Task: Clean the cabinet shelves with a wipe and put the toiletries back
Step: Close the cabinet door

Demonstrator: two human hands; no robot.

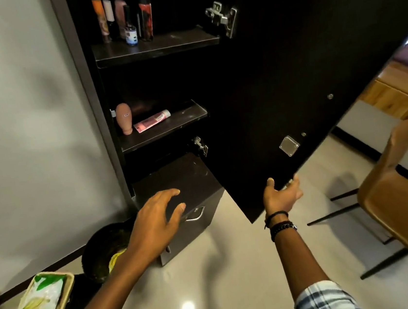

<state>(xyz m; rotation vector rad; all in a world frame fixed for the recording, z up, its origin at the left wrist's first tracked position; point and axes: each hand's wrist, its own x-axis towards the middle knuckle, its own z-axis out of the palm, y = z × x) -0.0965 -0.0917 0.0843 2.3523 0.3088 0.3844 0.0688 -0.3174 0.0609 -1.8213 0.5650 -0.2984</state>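
Observation:
A tall dark cabinet stands open, its door (291, 81) swung out to the right. Several bottles (124, 21) stand at the left of the upper shelf (172, 43). On the lower shelf (169, 130) a peach bottle (124, 117) stands upside down on its cap beside a pink tube (152, 121) lying flat. My right hand (281, 195) grips the door's bottom edge. My left hand (157, 223) hovers with fingers spread above the drawer unit (190, 178), holding nothing. A green and white wipes pack (35, 308) lies on a tray at the bottom left.
A dark round bin (102, 249) with yellow scraps sits on the floor by the wall. A brown chair (396, 198) with black legs stands to the right. The drawer unit has a metal handle (196, 215). Pale tiled floor spreads below.

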